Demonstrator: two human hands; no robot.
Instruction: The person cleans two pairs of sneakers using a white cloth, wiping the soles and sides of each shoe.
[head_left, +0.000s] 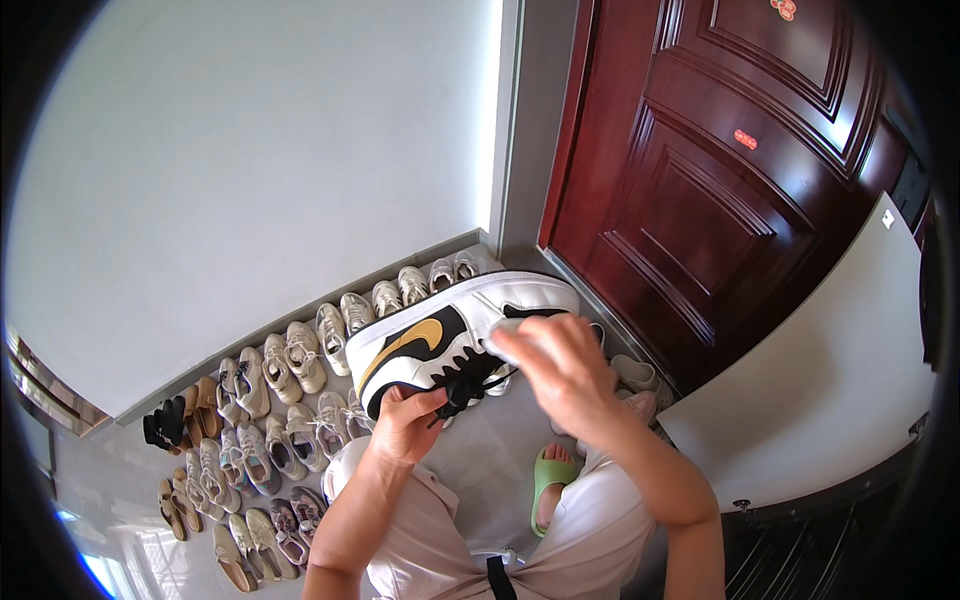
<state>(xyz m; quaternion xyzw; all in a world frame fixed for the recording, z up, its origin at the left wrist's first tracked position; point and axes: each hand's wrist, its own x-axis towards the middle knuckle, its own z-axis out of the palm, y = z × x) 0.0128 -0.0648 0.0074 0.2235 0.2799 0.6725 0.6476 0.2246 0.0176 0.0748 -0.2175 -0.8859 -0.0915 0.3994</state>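
A white and black Nike sneaker (469, 322) with a gold swoosh is held up on its side before me, its sole edge towards the wall. My left hand (405, 424) grips it at the toe end, thumb near the loose black laces (463, 382). Over the shoe's tongue and ankle area is my right hand (566, 367), blurred. Its fingers pinch a small pale piece (504, 336), perhaps cloth or tissue, against the white upper. The fingers hide part of that piece and of the shoe's opening.
Several pairs of shoes (289, 442) stand in rows on the grey tiled floor along the white wall (262, 165). A dark red door (690, 195) is ahead right. At right an open white cabinet door (810, 360) juts out. A green slide (551, 480) is on my foot.
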